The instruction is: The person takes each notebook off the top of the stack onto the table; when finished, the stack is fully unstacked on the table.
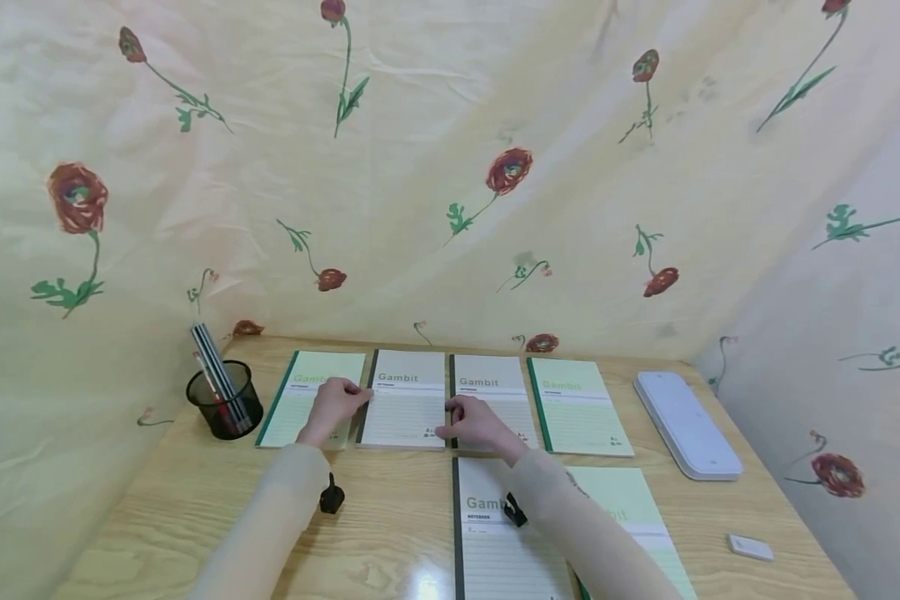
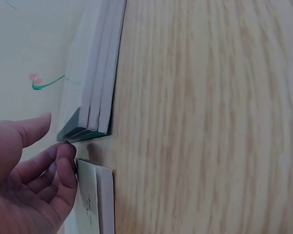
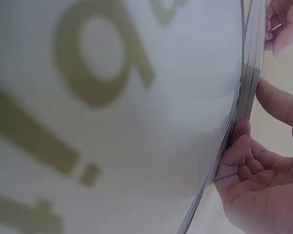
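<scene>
A stack of grey Gambit notebooks (image 1: 402, 408) with a dark spine lies in the back row, between my two hands. My left hand (image 1: 335, 408) touches its spine edge; in the left wrist view its fingers (image 2: 67, 183) are loosely bent at the stack's (image 2: 97, 73) corner, the thumb raised beside it. On the opposite edge is my right hand (image 1: 476, 421), and in the right wrist view its thumb and bent fingertips (image 3: 239, 146) rest along the stack's side (image 3: 254, 53). A green-spined notebook (image 1: 281, 417) lies under the left hand, another grey notebook (image 1: 495, 375) behind the right.
A second green-spined notebook (image 1: 581, 408) ends the row. In front, a grey notebook (image 1: 487, 550) and a green one (image 1: 630, 500) lie partly under the right forearm. A black mesh pen cup (image 1: 228, 408) stands left; a white case (image 1: 686, 425) and small white block (image 1: 750, 547) lie right.
</scene>
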Motion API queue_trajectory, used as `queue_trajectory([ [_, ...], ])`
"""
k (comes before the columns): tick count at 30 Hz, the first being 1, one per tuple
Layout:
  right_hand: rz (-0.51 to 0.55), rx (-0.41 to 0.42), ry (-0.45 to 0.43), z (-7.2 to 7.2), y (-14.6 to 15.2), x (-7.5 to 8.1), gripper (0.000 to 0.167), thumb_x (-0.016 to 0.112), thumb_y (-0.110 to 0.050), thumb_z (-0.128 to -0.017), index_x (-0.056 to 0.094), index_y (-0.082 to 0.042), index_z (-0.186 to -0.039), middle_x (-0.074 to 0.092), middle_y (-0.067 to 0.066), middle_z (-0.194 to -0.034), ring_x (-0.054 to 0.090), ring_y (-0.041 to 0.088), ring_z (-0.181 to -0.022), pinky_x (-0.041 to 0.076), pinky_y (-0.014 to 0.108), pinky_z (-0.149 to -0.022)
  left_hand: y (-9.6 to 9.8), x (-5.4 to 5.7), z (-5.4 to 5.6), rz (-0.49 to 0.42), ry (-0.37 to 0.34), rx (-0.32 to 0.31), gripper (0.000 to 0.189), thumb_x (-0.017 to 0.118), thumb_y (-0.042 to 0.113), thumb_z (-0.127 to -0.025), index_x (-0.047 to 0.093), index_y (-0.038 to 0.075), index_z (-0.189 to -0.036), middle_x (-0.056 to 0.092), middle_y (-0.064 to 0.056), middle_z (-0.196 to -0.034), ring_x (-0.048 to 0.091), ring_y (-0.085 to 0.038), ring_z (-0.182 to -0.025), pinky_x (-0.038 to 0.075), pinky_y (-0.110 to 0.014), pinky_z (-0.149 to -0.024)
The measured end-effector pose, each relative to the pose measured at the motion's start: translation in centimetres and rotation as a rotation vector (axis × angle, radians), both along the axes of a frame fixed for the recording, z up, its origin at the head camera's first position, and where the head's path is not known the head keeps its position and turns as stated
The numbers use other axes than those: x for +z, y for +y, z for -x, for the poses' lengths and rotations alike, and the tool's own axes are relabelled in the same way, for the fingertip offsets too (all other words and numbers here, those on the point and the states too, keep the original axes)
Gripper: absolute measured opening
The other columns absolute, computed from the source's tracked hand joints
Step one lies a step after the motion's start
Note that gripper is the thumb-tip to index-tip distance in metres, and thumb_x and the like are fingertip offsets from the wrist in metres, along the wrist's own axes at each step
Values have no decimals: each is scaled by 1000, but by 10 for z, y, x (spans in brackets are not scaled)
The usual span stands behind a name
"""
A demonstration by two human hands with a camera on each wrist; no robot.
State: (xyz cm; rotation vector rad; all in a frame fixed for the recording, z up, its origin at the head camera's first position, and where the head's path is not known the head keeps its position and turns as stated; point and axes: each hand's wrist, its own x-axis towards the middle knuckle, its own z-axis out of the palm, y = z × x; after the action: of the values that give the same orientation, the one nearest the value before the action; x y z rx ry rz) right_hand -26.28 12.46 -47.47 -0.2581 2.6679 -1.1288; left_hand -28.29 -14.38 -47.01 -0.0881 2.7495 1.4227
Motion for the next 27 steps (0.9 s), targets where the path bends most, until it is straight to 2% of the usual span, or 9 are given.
queue_trajectory([
  [6, -10, 5, 15, -2, 1, 0, 53, 80, -22, -85, 59, -2, -129, 58, 3, -84, 53, 17, -73, 42, 31, -66, 5, 1, 4, 7, -24, -12, 30, 73, 25, -92, 69, -5, -97, 66, -11, -83, 58, -21, -70, 48, -32, -63],
  [10, -23, 31, 33, -2, 1, -2, 55, 79, -21, -86, 58, 0, -132, 58, 2, -83, 52, 16, -72, 42, 30, -66, 6, -1, 7, 20, -36, 5, 31, 76, 26, -89, 69, -4, -97, 66, -11, -82, 58, -21, -69, 48, -32, -62],
  [16, -33, 36, 33, -1, 0, -3, 57, 79, -22, -87, 57, 0, -134, 58, 1, -82, 52, 15, -72, 41, 29, -66, 7, -6, 8, 46, -27, 35, 30, 79, 22, -87, 70, -3, -99, 68, -12, -88, 60, -22, -72, 49, -31, -62],
  [27, -25, 26, 26, 0, 1, -3, 58, 79, -26, -87, 57, -2, -135, 58, 1, -83, 52, 16, -73, 41, 31, -67, 9, -5, 6, 66, -14, 66, 26, 78, 18, -87, 71, -5, -98, 69, -16, -93, 61, -24, -76, 50, -36, -66],
])
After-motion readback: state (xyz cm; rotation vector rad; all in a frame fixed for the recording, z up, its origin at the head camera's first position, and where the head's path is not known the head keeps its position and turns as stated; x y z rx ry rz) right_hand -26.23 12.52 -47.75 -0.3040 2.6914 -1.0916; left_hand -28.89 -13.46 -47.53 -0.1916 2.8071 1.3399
